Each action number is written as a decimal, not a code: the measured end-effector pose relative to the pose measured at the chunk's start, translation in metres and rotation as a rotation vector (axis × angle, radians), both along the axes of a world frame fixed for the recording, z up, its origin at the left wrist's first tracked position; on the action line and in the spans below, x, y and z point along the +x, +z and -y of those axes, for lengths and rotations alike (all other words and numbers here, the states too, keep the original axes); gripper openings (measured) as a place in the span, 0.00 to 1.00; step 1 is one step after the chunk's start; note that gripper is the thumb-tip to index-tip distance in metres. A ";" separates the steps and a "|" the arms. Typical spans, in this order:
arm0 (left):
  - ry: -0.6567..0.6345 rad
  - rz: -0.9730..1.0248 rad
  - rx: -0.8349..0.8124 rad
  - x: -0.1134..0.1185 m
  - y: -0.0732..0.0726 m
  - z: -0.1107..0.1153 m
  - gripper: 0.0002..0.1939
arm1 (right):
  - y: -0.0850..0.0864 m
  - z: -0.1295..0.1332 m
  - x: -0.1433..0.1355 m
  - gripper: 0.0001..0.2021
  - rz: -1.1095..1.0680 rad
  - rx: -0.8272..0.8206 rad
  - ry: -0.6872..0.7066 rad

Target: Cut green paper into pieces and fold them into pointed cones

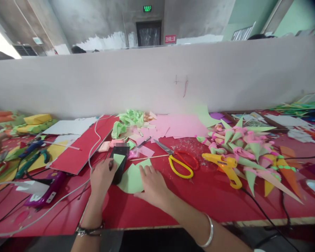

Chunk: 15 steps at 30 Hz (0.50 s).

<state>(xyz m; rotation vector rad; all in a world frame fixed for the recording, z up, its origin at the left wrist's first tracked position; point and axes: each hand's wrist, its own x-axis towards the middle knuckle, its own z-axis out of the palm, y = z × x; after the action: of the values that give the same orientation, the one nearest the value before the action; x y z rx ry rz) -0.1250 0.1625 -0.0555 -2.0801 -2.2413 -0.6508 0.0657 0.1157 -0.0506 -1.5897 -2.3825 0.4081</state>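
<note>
My left hand (102,176) rests on the red table (199,199) with its fingers on a black phone (119,164) that has a small green paper scrap on it. My right hand (152,183) lies flat on a light green fan-shaped paper piece (131,180), pressing it to the table just right of the phone. Neither hand grips anything. A thin wooden stick (152,157) lies just beyond the paper.
Scissors with red and yellow handles (181,162) and a yellow glue gun (225,166) lie to the right, beside several green and pink paper cones (246,147). Pink sheets (178,126), crumpled green paper (128,120), a red board (86,147), a purple glue gun (46,190) and cables lie about. A white partition (157,80) stands behind.
</note>
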 end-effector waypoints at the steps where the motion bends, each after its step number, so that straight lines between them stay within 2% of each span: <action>1: 0.026 -0.075 0.033 0.001 0.000 0.002 0.14 | -0.003 0.000 -0.005 0.40 0.003 0.005 -0.011; 3: 0.069 -0.209 0.108 0.005 0.000 0.008 0.17 | -0.007 -0.002 -0.008 0.37 0.002 0.003 -0.022; 5: 0.073 -0.247 0.146 0.009 0.002 0.013 0.18 | -0.010 -0.003 -0.005 0.33 -0.010 -0.011 -0.012; 11: -0.154 -0.132 0.063 0.016 0.003 0.023 0.17 | -0.010 -0.004 0.006 0.17 -0.030 0.024 0.075; 15: -0.226 -0.112 0.039 0.022 0.001 0.033 0.16 | -0.009 -0.007 0.003 0.10 0.022 0.076 0.115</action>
<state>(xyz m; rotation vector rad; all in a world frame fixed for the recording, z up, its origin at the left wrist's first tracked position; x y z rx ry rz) -0.1035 0.1291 -0.0546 -2.3081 -1.9387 -0.5650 0.0682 0.1229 -0.0598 -1.4376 -2.4827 0.3191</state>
